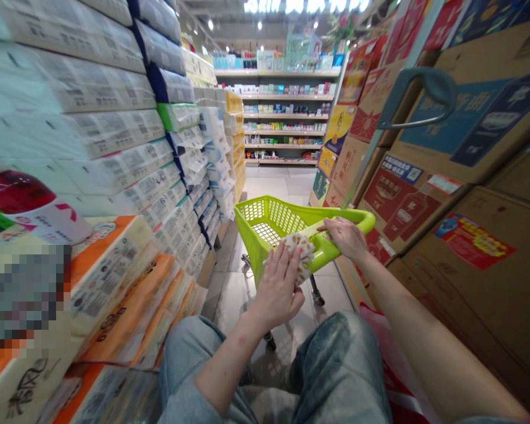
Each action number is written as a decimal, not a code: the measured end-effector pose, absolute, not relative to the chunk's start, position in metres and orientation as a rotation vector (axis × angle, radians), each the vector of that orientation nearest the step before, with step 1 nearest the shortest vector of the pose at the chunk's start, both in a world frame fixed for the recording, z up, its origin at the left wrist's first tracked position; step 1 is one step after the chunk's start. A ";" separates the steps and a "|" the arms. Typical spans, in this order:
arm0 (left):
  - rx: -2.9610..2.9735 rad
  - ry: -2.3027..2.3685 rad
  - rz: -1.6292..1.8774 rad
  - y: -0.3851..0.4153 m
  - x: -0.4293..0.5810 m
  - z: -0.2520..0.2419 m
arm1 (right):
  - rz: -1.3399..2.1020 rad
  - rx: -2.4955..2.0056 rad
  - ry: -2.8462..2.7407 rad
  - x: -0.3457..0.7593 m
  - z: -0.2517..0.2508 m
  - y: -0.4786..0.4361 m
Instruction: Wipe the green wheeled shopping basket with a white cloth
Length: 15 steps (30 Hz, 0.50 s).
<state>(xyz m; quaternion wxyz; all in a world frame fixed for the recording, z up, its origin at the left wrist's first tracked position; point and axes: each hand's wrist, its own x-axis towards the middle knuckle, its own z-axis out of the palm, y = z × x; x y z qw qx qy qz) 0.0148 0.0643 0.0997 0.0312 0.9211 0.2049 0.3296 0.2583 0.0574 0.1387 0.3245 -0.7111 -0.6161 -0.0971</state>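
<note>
A lime-green rolling shopping basket (287, 227) with pierced sides stands on casters in front of my knees. My left hand (279, 287) holds a white cloth with brown spots (304, 250) against the basket's near rim, fingers stretched over it. The cloth is bunched up, and part of it lies hidden under the palm. Further right, my right hand (345, 237) is closed around the handle bar (320, 228) at the basket's handle end. Inside the basket I see only the pierced bottom and walls.
Stacked tissue packs (123, 123) rise on the left, with orange packs (128, 300) and a red-filled bottle (22, 200) nearby. Cardboard cartons (477, 235) line the right, behind a grey-blue pole handle (419, 97). Product shelves (287, 115) stand beyond the tiled aisle.
</note>
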 end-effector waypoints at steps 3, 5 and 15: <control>2.955 0.638 1.008 0.061 0.014 0.095 | -0.239 -1.854 -1.628 0.260 0.138 0.057; 3.035 0.613 1.040 0.062 0.013 0.094 | -0.233 -1.851 -1.630 0.261 0.138 0.056; 3.128 0.268 0.977 0.101 0.019 0.112 | -0.281 -1.835 -1.639 0.259 0.138 0.057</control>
